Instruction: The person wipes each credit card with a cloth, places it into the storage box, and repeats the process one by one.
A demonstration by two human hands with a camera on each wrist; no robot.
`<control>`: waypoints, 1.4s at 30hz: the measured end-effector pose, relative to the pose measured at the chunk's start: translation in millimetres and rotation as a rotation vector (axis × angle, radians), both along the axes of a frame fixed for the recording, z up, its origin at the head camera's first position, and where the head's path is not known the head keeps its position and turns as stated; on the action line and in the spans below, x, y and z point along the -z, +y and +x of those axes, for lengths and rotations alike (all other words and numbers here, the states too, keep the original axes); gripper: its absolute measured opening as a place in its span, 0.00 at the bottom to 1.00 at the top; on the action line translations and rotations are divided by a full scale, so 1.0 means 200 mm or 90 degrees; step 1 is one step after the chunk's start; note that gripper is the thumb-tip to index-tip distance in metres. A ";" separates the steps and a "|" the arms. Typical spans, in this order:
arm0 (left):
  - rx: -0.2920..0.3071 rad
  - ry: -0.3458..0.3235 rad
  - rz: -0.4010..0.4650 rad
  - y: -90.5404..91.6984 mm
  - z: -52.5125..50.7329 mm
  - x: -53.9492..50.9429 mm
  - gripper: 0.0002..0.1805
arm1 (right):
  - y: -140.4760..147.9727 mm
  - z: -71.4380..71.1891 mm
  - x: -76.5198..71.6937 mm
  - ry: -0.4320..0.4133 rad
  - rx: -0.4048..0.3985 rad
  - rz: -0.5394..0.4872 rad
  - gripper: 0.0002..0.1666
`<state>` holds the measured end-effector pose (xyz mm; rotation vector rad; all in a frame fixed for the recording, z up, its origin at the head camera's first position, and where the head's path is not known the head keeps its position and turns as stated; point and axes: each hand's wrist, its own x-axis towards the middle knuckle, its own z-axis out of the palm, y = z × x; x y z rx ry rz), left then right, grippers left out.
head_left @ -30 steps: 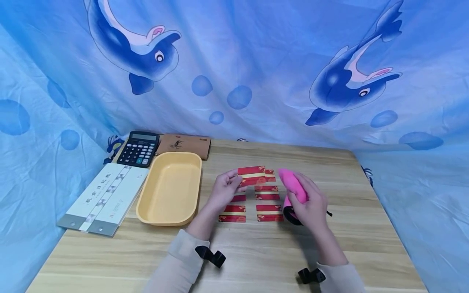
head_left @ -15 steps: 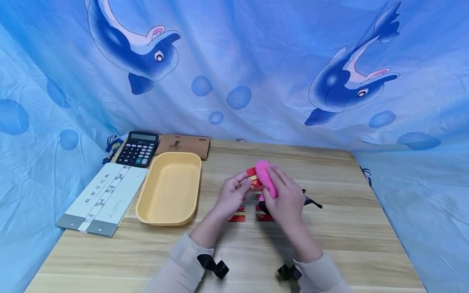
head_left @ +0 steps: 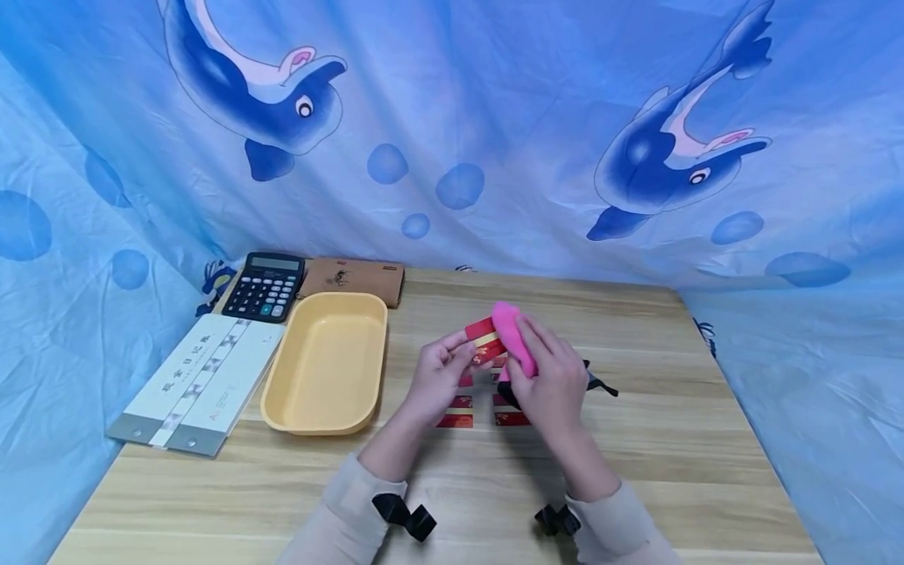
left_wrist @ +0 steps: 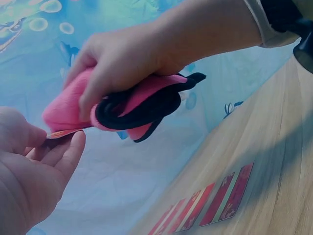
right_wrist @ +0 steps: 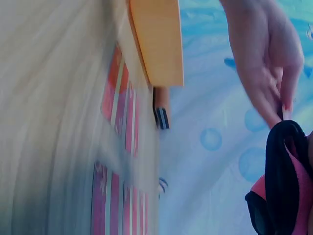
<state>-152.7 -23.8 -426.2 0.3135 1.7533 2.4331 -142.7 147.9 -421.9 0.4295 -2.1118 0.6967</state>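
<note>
My left hand (head_left: pixel 436 375) pinches a red card with a gold stripe (head_left: pixel 484 340) above the table. In my right hand (head_left: pixel 554 384) is a folded pink cloth with black edging (head_left: pixel 514 339), gripped and laid against the card's right part, which it hides. The left wrist view shows the pink cloth (left_wrist: pixel 73 103) touching the card (left_wrist: pixel 63 133) from above, while thumb and fingers hold the card's edge. Several similar red cards (head_left: pixel 455 412) lie in two columns on the table below the hands, partly hidden by them.
Left of the hands stands a yellow tray (head_left: pixel 381 353). Behind it are a calculator (head_left: pixel 264 286) and a brown wallet (head_left: pixel 353 281). A white and grey booklet (head_left: pixel 201 380) lies at the far left. A blue dolphin curtain (head_left: pixel 523 220) surrounds the wooden table (head_left: pixel 678 439).
My right hand has brought the pink cloth leftward onto the card. Over the last half second the left hand has shifted slightly left, and more of the card shows.
</note>
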 end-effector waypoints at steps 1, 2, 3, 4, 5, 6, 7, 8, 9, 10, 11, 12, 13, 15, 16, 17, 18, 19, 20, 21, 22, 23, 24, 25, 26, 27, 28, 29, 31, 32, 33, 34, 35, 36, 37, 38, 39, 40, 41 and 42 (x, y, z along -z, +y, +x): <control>-0.004 -0.005 -0.005 0.00 0.00 0.00 0.19 | 0.01 -0.01 0.00 -0.005 0.002 -0.006 0.29; -0.005 -0.008 -0.008 -0.01 0.00 0.00 0.19 | 0.01 -0.01 0.01 -0.013 -0.001 -0.012 0.29; -0.006 -0.011 -0.013 -0.01 0.01 -0.01 0.19 | 0.01 -0.01 0.01 -0.024 -0.006 -0.019 0.29; -0.006 -0.010 -0.018 -0.01 0.01 -0.01 0.19 | 0.01 -0.01 0.01 -0.036 -0.016 -0.030 0.30; -0.008 -0.006 -0.030 -0.01 0.01 -0.01 0.19 | 0.01 -0.01 0.01 -0.048 -0.025 -0.042 0.31; -0.009 -0.001 -0.031 -0.01 0.01 -0.01 0.19 | 0.01 0.00 0.02 -0.061 -0.032 -0.061 0.31; -0.012 0.002 -0.027 -0.01 0.01 0.00 0.19 | 0.01 0.00 0.02 -0.075 -0.037 -0.082 0.32; -0.016 0.007 -0.027 -0.01 0.00 0.00 0.19 | 0.02 0.00 0.02 -0.091 -0.039 -0.105 0.32; -0.021 0.010 -0.024 -0.02 0.00 0.00 0.19 | 0.03 -0.01 0.02 -0.104 -0.039 -0.127 0.32; -0.026 0.013 -0.019 -0.02 0.00 0.00 0.19 | 0.03 -0.01 0.01 -0.116 -0.040 -0.146 0.31; -0.033 0.015 -0.014 -0.02 0.00 0.00 0.19 | 0.04 -0.01 0.01 -0.125 -0.040 -0.160 0.30; -0.039 0.013 -0.005 -0.02 0.00 0.00 0.19 | 0.05 -0.01 0.01 -0.135 -0.040 -0.171 0.29; -0.045 0.011 -0.005 -0.02 0.00 0.01 0.19 | 0.06 -0.01 0.01 -0.141 -0.041 -0.177 0.28; -0.057 0.010 -0.004 -0.03 0.00 0.01 0.20 | 0.07 -0.02 0.01 -0.148 -0.043 -0.186 0.26; -0.062 0.009 -0.003 -0.03 0.00 0.01 0.20 | 0.08 -0.02 0.01 -0.149 -0.040 -0.189 0.26; -0.067 0.008 -0.004 -0.03 0.00 0.01 0.20 | 0.08 -0.02 0.01 -0.149 -0.036 -0.194 0.25; -0.073 0.008 -0.005 -0.03 0.01 0.01 0.20 | 0.08 -0.02 0.00 -0.147 -0.032 -0.199 0.25; -0.078 0.010 -0.007 -0.03 0.01 0.01 0.20 | 0.08 -0.02 0.00 -0.143 -0.029 -0.204 0.24; -0.082 0.013 -0.011 -0.03 0.01 0.01 0.20 | 0.08 -0.01 0.00 -0.141 -0.028 -0.206 0.24; -0.086 0.011 -0.016 -0.03 0.01 0.01 0.19 | 0.08 -0.01 0.01 -0.136 -0.028 -0.199 0.25; -0.088 0.011 -0.019 -0.03 0.01 0.01 0.19 | 0.07 -0.01 0.01 -0.134 -0.033 -0.194 0.25; -0.091 0.011 -0.025 -0.03 0.01 0.01 0.19 | 0.07 -0.01 0.01 -0.132 -0.042 -0.186 0.25; -0.093 0.009 -0.031 -0.03 0.01 0.01 0.19 | 0.06 -0.01 0.01 -0.129 -0.051 -0.178 0.25; -0.095 0.005 -0.041 -0.03 0.01 0.01 0.19 | 0.06 -0.01 0.02 -0.128 -0.061 -0.172 0.25; -0.099 -0.005 -0.050 -0.04 0.01 0.01 0.19 | 0.06 -0.01 0.02 -0.131 -0.070 -0.171 0.25; -0.106 -0.014 -0.060 -0.04 0.01 0.01 0.19 | 0.06 -0.01 0.03 -0.130 -0.077 -0.172 0.25; -0.118 -0.024 -0.066 -0.04 0.00 0.01 0.19 | 0.06 -0.01 0.03 -0.134 -0.083 -0.180 0.25; -0.135 -0.036 -0.071 -0.04 0.00 0.02 0.20 | 0.07 -0.01 0.03 -0.132 -0.084 -0.186 0.24; -0.172 -0.057 -0.074 -0.05 0.00 0.03 0.20 | 0.07 -0.01 0.04 -0.128 -0.081 -0.200 0.24; -0.192 -0.061 -0.065 -0.05 -0.01 0.03 0.20 | 0.07 -0.01 0.04 -0.128 -0.079 -0.207 0.24; -0.212 -0.058 -0.054 -0.05 -0.01 0.04 0.20 | 0.08 -0.01 0.04 -0.122 -0.078 -0.211 0.24; -0.227 -0.054 -0.035 -0.05 -0.01 0.04 0.20 | 0.08 -0.01 0.05 -0.120 -0.077 -0.214 0.24; -0.240 -0.049 -0.017 -0.05 -0.01 0.05 0.19 | 0.08 -0.02 0.06 -0.117 -0.074 -0.217 0.25; -0.247 -0.041 -0.003 -0.05 -0.01 0.05 0.16 | 0.08 -0.02 0.06 -0.116 -0.073 -0.219 0.25; -0.255 -0.030 0.006 -0.05 -0.01 0.05 0.12 | 0.08 -0.02 0.07 -0.120 -0.072 -0.223 0.26; -0.261 -0.023 0.005 -0.04 -0.01 0.05 0.09 | 0.09 -0.02 0.08 -0.124 -0.073 -0.225 0.26; -0.267 -0.018 -0.003 -0.04 -0.01 0.05 0.05 | 0.09 -0.02 0.08 -0.128 -0.072 -0.227 0.26; -0.271 -0.012 -0.011 -0.04 -0.01 0.06 0.04 | 0.10 -0.02 0.08 -0.133 -0.072 -0.229 0.26; -0.277 -0.008 -0.026 -0.04 -0.01 0.06 0.05 | 0.10 -0.02 0.08 -0.139 -0.071 -0.231 0.25; -0.280 -0.004 -0.042 -0.04 -0.01 0.06 0.07 | 0.10 -0.02 0.08 -0.143 -0.072 -0.233 0.25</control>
